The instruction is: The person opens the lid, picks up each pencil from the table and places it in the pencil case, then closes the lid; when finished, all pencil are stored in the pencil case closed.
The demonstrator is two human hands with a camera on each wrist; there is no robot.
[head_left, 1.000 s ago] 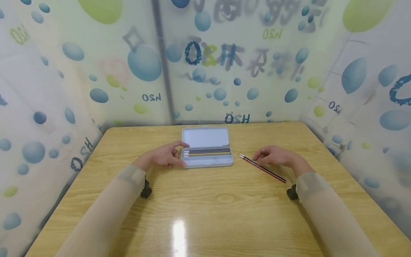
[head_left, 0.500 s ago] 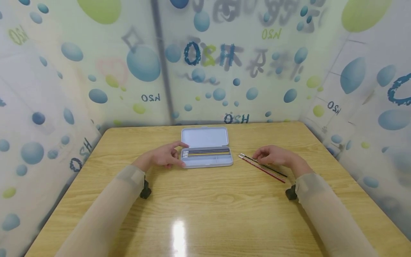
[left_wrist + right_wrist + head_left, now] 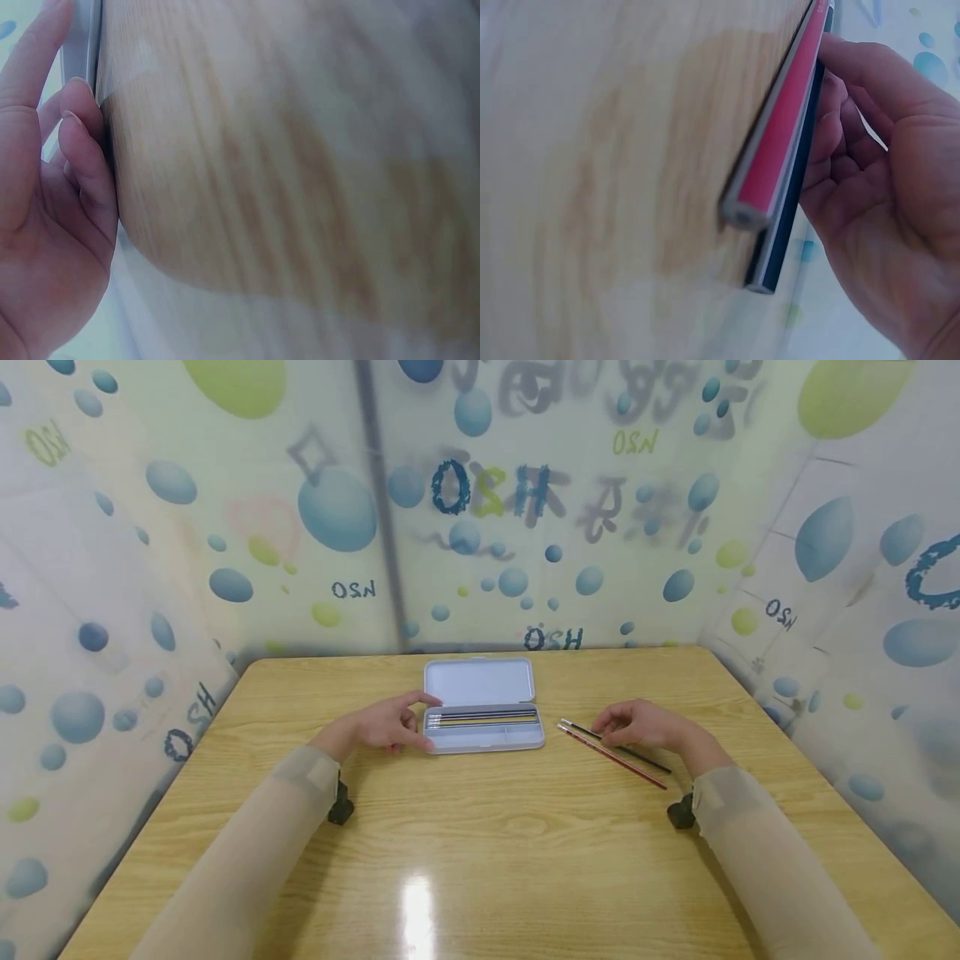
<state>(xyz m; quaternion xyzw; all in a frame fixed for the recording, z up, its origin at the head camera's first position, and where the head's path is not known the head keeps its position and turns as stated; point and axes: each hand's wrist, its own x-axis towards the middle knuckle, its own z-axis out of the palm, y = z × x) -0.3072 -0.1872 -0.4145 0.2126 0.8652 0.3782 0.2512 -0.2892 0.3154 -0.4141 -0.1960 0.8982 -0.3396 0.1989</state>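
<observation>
In the head view a pale pencil case (image 3: 467, 741) lies with its lid raised, several pencils (image 3: 480, 721) side by side in its rear part. My left hand (image 3: 382, 723) holds the case's left end, index finger at the back corner and thumb at the front one. Its other fingers are bent, as the left wrist view shows. To the right, my right hand (image 3: 641, 724) pinches a black pencil (image 3: 652, 763) between thumb and fingers. A red pencil (image 3: 780, 150) lies alongside it, slightly apart, nearer the front. The right fingertips are partly hidden behind the pencils.
A wooden table (image 3: 517, 843) carries everything, its far edge close to a patterned curtain (image 3: 465, 593). More of this curtain closes in both sides. Dark camera mounts (image 3: 341, 803) sit under the wrists.
The black and red pencils lay together a second ago; a narrow gap now separates them, the black one shifted slightly away from the front. The left hand and case stay put.
</observation>
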